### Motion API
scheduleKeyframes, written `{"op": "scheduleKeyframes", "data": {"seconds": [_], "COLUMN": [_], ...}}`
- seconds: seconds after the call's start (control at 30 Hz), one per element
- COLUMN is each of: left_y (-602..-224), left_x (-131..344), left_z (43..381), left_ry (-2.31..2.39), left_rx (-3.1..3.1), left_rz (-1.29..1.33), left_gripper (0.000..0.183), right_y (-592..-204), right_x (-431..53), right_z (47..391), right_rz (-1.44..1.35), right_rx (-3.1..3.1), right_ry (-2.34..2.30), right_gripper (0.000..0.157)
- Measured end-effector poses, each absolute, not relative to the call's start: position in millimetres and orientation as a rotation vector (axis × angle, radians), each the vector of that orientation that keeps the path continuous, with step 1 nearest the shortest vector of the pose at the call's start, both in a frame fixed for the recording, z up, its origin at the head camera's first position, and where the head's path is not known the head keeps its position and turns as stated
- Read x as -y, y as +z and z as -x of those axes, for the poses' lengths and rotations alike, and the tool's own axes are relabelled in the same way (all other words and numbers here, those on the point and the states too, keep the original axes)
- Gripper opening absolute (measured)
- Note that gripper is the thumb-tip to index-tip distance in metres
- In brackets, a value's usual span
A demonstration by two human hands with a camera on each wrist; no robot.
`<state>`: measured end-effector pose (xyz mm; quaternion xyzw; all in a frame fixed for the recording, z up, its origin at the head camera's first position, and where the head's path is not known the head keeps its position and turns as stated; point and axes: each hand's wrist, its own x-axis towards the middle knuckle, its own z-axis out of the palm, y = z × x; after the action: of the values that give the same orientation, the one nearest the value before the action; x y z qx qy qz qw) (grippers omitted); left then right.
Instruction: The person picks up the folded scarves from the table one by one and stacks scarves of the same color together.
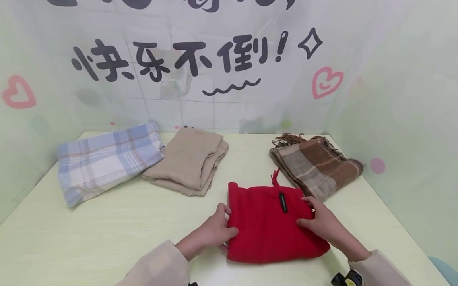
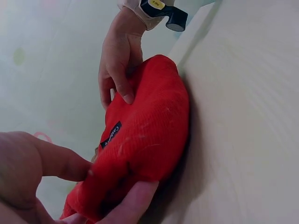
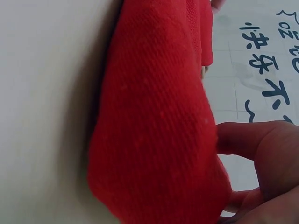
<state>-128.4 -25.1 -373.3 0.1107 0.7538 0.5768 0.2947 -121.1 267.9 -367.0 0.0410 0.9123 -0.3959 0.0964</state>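
A folded red scarf (image 1: pixel 264 230) with a small black label (image 1: pixel 283 202) and a red tassel at its far edge is held close over the table, between both hands. My left hand (image 1: pixel 216 228) grips its left edge, thumb on top and the other fingers at the side and below; the left wrist view shows the cloth pinched between them. On the right edge, my right hand (image 1: pixel 322 220) holds the scarf with its thumb on the upper face. In the right wrist view the red cloth (image 3: pixel 154 112) bulges in front of that hand, and part of the fingers is hidden.
Behind the scarf on the pale table (image 1: pixel 89 238) lie a folded blue-and-white plaid cloth (image 1: pixel 111 159), a folded beige cloth (image 1: pixel 187 159) and a brown plaid scarf (image 1: pixel 318 163) with fringe. The brown one lies right behind the red scarf. A printed sheet (image 1: pixel 171 107) covers the back wall.
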Motion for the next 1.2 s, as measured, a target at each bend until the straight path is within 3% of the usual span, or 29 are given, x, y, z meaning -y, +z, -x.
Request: {"op": "scheduleKeyframes", "data": {"seconds": [0.4, 0.57, 0.83, 0.97, 1.1, 1.2], "left_y": [-383.8, -366.6, -320.1, -311.5, -308.6, -310.7], "left_x": [22.0, 23.5, 15.5, -9.6, -42.6, -67.7], "left_z": [128.0, 138.6, 184.0, 204.0, 218.6, 227.6], "left_ry": [1.514, 1.346, 1.305, 1.467, 1.614, 1.718], "left_rx": [-1.985, -2.274, -2.412, -2.24, -2.076, -1.962], "left_rz": [-0.28, -0.234, -0.195, -0.184, -0.146, -0.091], "left_gripper": [0.04, 0.043, 0.044, 0.043, 0.023, 0.029], "right_y": [-368.0, -348.0, -304.0, -287.3, -275.7, -272.8], "right_x": [-282.5, -301.4, -343.1, -364.7, -381.0, -392.2], "right_z": [118.7, 130.4, 168.9, 194.6, 221.2, 238.1], "right_rz": [-0.075, -0.012, -0.039, -0.094, -0.177, -0.217], "right_rx": [-2.676, -2.689, -2.739, -2.784, -2.828, -2.837], "right_ry": [-1.146, -1.143, -1.021, -0.918, -0.814, -0.788], "right_gripper": [0.062, 0.057, 0.063, 0.067, 0.07, 0.071]}}
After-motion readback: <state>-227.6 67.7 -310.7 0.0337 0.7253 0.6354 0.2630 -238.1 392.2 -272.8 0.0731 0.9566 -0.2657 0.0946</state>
